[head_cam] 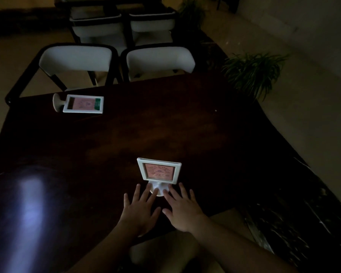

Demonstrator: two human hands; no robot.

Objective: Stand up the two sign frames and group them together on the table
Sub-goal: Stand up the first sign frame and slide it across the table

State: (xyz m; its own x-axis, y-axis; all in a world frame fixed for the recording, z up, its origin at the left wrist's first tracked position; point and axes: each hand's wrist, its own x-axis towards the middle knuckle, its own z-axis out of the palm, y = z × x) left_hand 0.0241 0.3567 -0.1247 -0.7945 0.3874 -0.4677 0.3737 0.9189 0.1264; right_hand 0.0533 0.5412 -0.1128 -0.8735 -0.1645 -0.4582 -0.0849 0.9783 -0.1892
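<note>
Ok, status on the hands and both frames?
Left hand, right hand open, fingertips at near frame base, upright. Far frame lying flat. Nothing between.

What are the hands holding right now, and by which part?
Nothing is gripped. Both the left hand and right hand lie open and flat, fingertips touching the round base of the upright sign frame.

Print on both sign frames [159, 171] illegible in dim light; fingertips [156, 191] cover part of round base.

Dim, grainy; glare on table [31, 203].
</note>
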